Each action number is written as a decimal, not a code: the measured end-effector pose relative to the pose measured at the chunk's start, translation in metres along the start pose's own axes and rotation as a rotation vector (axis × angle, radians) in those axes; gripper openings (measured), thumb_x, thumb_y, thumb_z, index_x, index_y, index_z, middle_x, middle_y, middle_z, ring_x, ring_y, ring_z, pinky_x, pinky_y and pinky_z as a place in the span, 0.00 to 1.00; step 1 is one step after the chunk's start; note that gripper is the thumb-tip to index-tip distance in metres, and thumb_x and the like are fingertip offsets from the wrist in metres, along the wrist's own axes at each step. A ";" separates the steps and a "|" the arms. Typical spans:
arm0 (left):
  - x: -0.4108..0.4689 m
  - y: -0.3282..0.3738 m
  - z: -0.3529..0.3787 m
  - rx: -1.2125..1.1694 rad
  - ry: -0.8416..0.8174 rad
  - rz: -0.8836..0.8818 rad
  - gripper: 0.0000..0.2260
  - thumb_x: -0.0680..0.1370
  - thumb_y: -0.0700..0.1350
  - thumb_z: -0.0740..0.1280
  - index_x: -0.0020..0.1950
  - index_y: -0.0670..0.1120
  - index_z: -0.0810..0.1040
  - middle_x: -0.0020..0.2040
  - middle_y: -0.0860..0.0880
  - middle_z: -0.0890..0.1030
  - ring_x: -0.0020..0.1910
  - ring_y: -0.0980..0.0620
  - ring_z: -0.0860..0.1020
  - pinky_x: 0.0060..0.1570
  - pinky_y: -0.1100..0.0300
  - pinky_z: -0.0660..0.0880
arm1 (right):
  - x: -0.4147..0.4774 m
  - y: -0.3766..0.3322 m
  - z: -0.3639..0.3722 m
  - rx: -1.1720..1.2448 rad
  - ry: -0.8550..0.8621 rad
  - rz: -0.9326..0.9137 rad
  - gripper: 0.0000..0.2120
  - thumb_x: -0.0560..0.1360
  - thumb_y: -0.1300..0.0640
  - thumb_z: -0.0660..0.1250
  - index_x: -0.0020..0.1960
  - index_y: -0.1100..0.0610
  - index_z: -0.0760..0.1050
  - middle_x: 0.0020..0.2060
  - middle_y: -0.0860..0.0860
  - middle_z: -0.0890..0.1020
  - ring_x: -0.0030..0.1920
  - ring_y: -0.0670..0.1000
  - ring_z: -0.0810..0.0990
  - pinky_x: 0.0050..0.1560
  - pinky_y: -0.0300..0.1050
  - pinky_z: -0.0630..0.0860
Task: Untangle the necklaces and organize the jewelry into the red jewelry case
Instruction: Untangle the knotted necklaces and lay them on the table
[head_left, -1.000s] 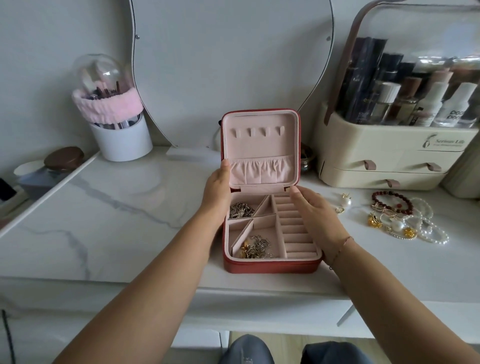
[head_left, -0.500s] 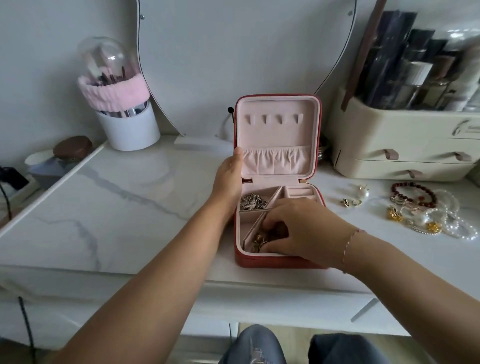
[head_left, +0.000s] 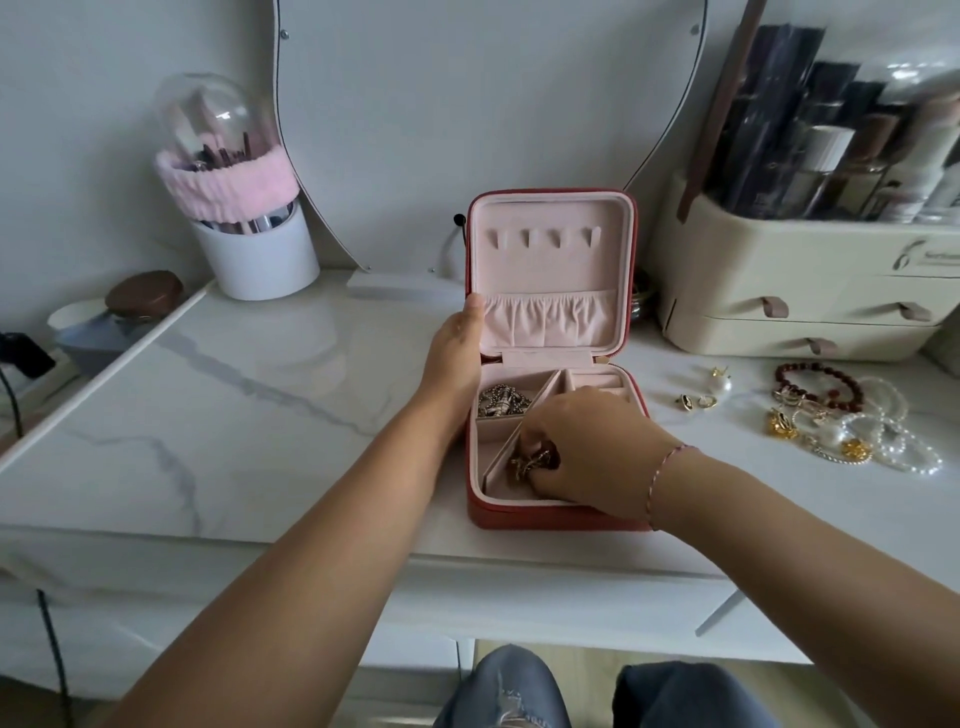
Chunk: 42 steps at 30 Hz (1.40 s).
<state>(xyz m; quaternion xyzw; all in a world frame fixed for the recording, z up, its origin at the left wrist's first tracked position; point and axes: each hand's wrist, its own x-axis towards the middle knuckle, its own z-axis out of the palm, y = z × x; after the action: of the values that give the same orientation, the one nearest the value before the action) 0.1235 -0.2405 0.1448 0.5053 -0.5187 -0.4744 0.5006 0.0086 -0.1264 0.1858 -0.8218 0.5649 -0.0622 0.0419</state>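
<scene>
At centre frame, a person works inside the open red jewelry case (head_left: 519, 517) on a marble tabletop (head_left: 260, 415).
The right hand (head_left: 592, 452) curls its fingers around a gold tangle (head_left: 530, 462) in the case's lower-left compartment. The left hand (head_left: 457, 358) grips the lid's left edge higher up. A silver tangle (head_left: 501, 400) lies between them. Loose jewelry (head_left: 841, 421) sits at right, nearer the right hand.

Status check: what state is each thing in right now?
red jewelry case: open, lid upright.
left hand: holds the lid's left edge.
right hand: pinches the gold tangle in the front compartment.
silver chains: bunched, back-left compartment.
organizer drawers: shut.
brush holder: dome on.
</scene>
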 end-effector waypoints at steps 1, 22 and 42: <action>0.001 -0.001 0.000 -0.001 0.001 0.004 0.18 0.82 0.57 0.55 0.54 0.44 0.76 0.54 0.43 0.80 0.55 0.47 0.77 0.55 0.57 0.72 | -0.001 0.000 0.000 -0.005 0.009 -0.012 0.12 0.73 0.49 0.66 0.55 0.51 0.78 0.52 0.48 0.80 0.54 0.51 0.76 0.48 0.40 0.67; 0.051 0.019 -0.100 -0.271 0.043 -0.102 0.16 0.79 0.56 0.63 0.53 0.45 0.81 0.49 0.45 0.85 0.44 0.51 0.84 0.46 0.57 0.78 | -0.005 0.073 -0.087 1.543 0.258 0.105 0.23 0.45 0.50 0.84 0.36 0.57 0.82 0.30 0.50 0.80 0.28 0.44 0.76 0.30 0.34 0.73; -0.004 0.053 -0.078 0.322 0.126 0.596 0.17 0.78 0.54 0.62 0.59 0.44 0.78 0.57 0.56 0.75 0.61 0.56 0.73 0.64 0.64 0.66 | 0.006 0.080 0.003 0.950 0.174 0.417 0.02 0.71 0.61 0.72 0.43 0.59 0.82 0.32 0.51 0.85 0.34 0.48 0.78 0.38 0.38 0.67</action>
<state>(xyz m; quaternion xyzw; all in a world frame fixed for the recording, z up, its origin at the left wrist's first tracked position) 0.1989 -0.2337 0.2013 0.4324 -0.6797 -0.1874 0.5620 -0.0623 -0.1605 0.1723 -0.5742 0.6272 -0.3700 0.3742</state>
